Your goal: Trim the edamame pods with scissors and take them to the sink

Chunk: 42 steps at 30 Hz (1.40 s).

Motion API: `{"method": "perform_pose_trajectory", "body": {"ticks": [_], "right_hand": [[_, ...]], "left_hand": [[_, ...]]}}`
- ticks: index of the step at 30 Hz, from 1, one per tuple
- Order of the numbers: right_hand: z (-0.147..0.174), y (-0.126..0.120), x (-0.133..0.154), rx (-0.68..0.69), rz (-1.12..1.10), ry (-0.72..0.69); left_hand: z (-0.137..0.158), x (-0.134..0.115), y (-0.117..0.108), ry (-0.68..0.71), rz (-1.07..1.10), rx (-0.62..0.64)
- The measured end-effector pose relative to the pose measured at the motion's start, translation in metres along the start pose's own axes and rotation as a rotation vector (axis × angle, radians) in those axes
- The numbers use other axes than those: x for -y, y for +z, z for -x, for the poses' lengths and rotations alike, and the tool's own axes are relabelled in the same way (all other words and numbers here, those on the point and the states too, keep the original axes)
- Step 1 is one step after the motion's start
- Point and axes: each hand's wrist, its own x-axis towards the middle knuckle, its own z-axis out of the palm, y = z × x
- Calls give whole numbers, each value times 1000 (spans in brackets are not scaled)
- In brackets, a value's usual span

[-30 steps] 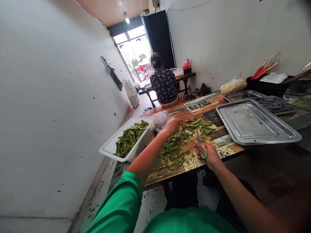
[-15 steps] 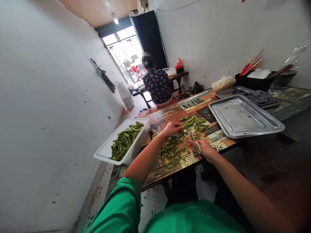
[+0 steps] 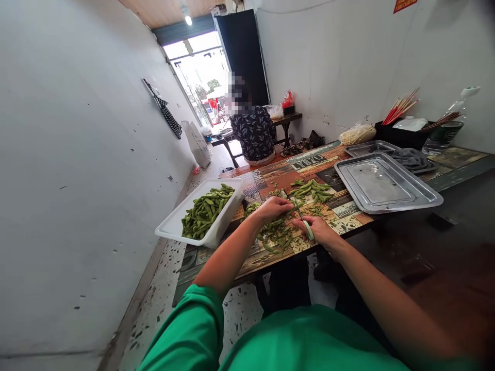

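Scissors (image 3: 309,230) gripped in the right hand (image 3: 320,232) have been brought to a pod (image 3: 299,204) pinched by the left hand (image 3: 274,207), right of the tub (image 3: 229,216), fingertips (image 3: 290,206) best kept clear of the blades (image 3: 299,212).

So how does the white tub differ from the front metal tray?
The tub is white and deep; the tray is silvery and shallow. The tub holds heaped pods, while the tray shows a few dark specks. The tub is left of the left hand, the tray right of the right hand. Both are rimmed and roughly rectangular.
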Motion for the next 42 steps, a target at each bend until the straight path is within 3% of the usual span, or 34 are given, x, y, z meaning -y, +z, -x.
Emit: {"method": "perform_pose_trajectory", "body": {"ticks": [8,15,25,28,30,32,33,35,37,38,42], "right_hand": [[-3,4,-9,-60,-16,-71],[3,1,-5,-6,-210,55],[4,3,4,-65,-182,17],[5,5,3,-68,-173,55],[4,5,1,-40,-182,84],[2,3,-2,-29,-208,96],[1,1,-4,-35,-225,99],[-2,-2,-7,-61,-272,100],[-5,-6,-10,-91,-335,102],[-6,-8,-11,-103,-368,101],[-4,-15,-15,-102,-468,83]], "left_hand": [[5,-2,1,-116,249,35],[2,-6,18,-52,612,-256],[5,-7,32,-79,588,-255],[15,-12,18,-26,357,-372],[30,-20,-9,88,-27,-635],[48,-33,-46,190,-514,-995],[56,-40,-65,197,-732,-1149],[64,-53,-96,39,-1077,-1257],[56,-60,-108,-125,-1258,-1153],[45,-60,-106,-143,-1282,-1058],[-31,-41,-62,107,-1110,-628]]}}
